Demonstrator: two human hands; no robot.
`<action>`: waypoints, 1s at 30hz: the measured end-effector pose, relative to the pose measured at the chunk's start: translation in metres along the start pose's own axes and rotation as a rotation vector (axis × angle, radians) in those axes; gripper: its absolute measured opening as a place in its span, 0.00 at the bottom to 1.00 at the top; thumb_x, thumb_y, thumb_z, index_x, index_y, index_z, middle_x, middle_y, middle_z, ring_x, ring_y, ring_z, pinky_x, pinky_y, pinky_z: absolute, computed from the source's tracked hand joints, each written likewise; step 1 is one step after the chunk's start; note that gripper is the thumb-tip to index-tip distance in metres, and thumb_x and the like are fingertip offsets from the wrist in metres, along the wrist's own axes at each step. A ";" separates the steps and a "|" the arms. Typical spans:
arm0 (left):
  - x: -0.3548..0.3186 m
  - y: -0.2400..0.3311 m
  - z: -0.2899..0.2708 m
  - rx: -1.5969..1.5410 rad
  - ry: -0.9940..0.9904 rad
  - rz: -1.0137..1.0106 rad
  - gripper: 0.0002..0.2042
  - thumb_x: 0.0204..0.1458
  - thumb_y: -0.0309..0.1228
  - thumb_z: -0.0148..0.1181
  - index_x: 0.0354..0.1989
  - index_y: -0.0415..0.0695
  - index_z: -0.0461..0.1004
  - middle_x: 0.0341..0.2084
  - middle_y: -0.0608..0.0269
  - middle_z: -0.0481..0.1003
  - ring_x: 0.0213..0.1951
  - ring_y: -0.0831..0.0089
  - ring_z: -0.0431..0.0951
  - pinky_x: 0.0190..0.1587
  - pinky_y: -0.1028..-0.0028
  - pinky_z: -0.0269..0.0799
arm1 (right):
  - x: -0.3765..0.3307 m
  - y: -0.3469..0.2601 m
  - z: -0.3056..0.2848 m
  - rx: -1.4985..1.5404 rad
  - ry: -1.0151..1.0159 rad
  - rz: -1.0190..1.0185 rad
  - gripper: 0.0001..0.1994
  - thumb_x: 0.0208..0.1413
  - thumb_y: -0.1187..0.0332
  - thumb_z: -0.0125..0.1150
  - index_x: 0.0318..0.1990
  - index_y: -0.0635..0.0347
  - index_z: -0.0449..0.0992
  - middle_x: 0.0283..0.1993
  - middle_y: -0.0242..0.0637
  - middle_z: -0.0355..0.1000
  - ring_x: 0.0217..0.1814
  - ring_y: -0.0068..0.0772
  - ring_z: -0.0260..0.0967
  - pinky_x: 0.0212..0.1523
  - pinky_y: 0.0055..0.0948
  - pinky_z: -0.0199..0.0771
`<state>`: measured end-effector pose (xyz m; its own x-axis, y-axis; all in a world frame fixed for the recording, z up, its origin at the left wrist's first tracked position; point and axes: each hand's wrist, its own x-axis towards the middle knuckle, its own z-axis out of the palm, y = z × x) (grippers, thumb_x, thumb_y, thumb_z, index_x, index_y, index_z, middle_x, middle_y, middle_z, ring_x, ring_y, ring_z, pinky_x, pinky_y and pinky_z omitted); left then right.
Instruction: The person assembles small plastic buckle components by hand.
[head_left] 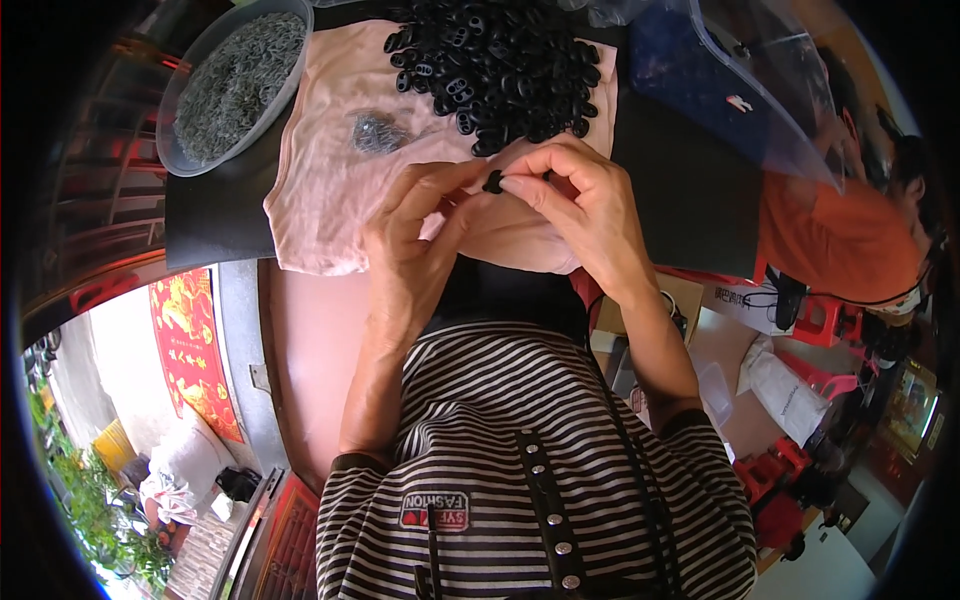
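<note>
My right hand (590, 200) pinches a small black plastic piece (493, 182) between thumb and index finger, over the pink cloth (325, 190). Close on its left is my left hand (420, 215), thumb and fingertips drawn together; whatever they hold is too small to make out. Just beyond both hands lies a big heap of black oval plastic cord locks (500, 70), some showing two holes. A little pile of fine grey metal springs (378, 132) rests on the cloth, to the far left of my left hand.
A clear round tub (168, 130) full of small grey metal pieces stands at the far left of the dark table (690, 215). At far right is a clear plastic bin (760, 90). A person in an orange shirt (840, 240) sits beyond the table's right edge, near red stools (825, 320).
</note>
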<state>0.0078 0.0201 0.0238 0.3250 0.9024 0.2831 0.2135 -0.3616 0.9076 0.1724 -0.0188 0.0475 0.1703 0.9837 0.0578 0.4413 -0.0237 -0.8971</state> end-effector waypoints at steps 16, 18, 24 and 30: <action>-0.031 -0.007 -0.008 -0.868 -0.114 -0.464 0.07 0.53 0.26 0.57 0.37 0.35 0.69 0.27 0.57 0.75 0.26 0.76 0.74 0.28 0.80 0.70 | -0.020 -0.008 -0.004 -0.027 0.093 -0.053 0.05 0.52 0.72 0.60 0.34 0.64 0.77 0.28 0.29 0.68 0.23 0.15 0.58 0.24 0.17 0.58; -0.032 -0.007 -0.010 -0.886 -0.087 -0.489 0.07 0.54 0.25 0.56 0.37 0.35 0.70 0.28 0.56 0.76 0.26 0.75 0.75 0.29 0.79 0.72 | -0.015 -0.012 -0.001 -0.070 0.090 -0.071 0.04 0.51 0.73 0.61 0.33 0.63 0.77 0.28 0.29 0.69 0.22 0.15 0.58 0.23 0.17 0.58; -0.029 -0.010 -0.016 -0.901 -0.039 -0.463 0.08 0.54 0.23 0.55 0.40 0.33 0.69 0.29 0.54 0.76 0.29 0.73 0.77 0.33 0.78 0.74 | 0.037 -0.003 0.029 -0.325 0.066 -0.371 0.03 0.48 0.72 0.60 0.30 0.58 0.76 0.29 0.32 0.69 0.27 0.32 0.68 0.28 0.27 0.68; -0.023 -0.008 -0.025 -0.860 -0.044 -0.528 0.07 0.55 0.23 0.54 0.40 0.32 0.70 0.30 0.53 0.76 0.31 0.72 0.77 0.36 0.77 0.74 | 0.085 -0.001 0.052 -0.687 0.071 -0.570 0.03 0.48 0.70 0.59 0.30 0.56 0.75 0.31 0.29 0.69 0.36 0.34 0.70 0.32 0.29 0.71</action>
<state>-0.0248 0.0079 0.0183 0.4183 0.8824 -0.2151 -0.3915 0.3889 0.8340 0.1405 0.0742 0.0310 -0.1921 0.8656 0.4625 0.9019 0.3414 -0.2644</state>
